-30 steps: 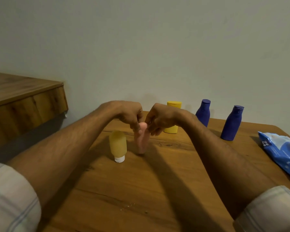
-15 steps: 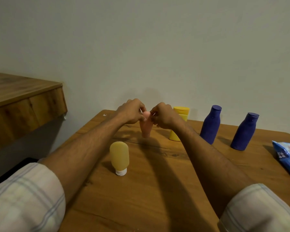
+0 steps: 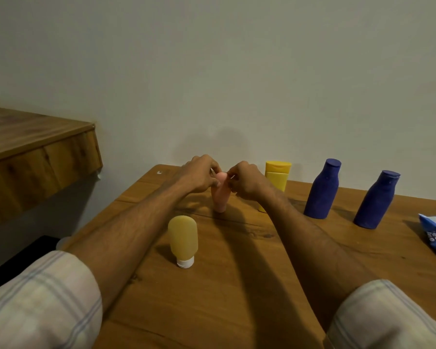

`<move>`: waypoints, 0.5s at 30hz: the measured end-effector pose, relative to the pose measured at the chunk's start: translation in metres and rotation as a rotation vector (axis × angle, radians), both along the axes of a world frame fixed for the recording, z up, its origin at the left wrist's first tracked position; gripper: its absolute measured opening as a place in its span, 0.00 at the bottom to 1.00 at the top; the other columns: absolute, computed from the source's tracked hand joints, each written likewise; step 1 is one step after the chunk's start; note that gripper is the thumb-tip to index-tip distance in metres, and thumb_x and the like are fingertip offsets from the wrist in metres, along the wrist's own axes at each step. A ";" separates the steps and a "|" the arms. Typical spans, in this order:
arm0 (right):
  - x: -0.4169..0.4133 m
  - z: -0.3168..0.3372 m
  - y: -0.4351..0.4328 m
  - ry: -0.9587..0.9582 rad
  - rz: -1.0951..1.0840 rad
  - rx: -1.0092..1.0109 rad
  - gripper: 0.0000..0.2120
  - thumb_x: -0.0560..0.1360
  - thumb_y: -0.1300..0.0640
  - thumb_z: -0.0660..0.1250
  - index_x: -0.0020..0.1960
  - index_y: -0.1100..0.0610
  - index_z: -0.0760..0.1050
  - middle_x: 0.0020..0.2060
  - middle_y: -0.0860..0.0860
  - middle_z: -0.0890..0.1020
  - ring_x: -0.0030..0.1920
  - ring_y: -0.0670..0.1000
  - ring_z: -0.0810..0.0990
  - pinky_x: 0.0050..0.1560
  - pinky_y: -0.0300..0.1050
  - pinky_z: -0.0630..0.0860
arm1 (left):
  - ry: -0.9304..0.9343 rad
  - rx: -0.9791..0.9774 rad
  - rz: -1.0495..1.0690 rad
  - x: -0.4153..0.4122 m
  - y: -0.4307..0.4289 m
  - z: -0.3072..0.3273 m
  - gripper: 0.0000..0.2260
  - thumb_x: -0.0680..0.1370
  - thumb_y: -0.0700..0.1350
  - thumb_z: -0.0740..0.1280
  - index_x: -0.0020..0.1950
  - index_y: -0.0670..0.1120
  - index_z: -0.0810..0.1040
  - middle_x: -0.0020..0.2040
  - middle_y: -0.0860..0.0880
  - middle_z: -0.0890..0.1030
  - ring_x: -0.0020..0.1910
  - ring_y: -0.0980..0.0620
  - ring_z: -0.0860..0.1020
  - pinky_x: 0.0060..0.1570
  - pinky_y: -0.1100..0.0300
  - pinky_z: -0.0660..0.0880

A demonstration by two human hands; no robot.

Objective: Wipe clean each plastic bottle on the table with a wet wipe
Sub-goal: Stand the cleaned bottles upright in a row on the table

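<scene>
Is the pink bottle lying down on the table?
No, the pink bottle stands upright on the table, its top pinched between the left hand and the right hand.

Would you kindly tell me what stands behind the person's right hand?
A yellow bottle stands upright there, cap and upper body visible. The right hand, pinching the pink bottle, and its wrist cover the lower left part, hiding most of its base.
</scene>
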State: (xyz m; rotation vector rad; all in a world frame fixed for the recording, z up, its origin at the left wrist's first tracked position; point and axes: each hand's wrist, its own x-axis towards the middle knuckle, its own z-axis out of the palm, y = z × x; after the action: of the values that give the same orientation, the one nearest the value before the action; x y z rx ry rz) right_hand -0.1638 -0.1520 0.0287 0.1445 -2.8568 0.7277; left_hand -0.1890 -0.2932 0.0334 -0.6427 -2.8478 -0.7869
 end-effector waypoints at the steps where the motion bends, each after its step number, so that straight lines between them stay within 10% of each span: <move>1: -0.001 -0.001 0.000 -0.002 -0.003 -0.003 0.10 0.76 0.63 0.65 0.57 0.62 0.77 0.49 0.58 0.81 0.46 0.55 0.81 0.46 0.51 0.81 | -0.003 0.003 0.000 0.000 -0.001 0.000 0.15 0.75 0.42 0.73 0.61 0.44 0.81 0.57 0.43 0.83 0.53 0.46 0.81 0.55 0.50 0.79; 15: 0.004 0.010 0.003 0.028 -0.074 -0.041 0.14 0.73 0.61 0.70 0.57 0.61 0.76 0.51 0.57 0.80 0.46 0.53 0.80 0.42 0.44 0.79 | -0.024 -0.009 0.074 0.008 -0.022 0.017 0.18 0.74 0.38 0.73 0.64 0.45 0.79 0.59 0.43 0.82 0.54 0.46 0.80 0.58 0.48 0.78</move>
State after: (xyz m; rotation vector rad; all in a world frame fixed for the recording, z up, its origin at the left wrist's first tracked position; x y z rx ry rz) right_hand -0.1595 -0.1491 0.0383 0.0431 -2.8026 0.7626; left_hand -0.1809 -0.3150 0.0502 -0.5297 -2.8796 -0.7762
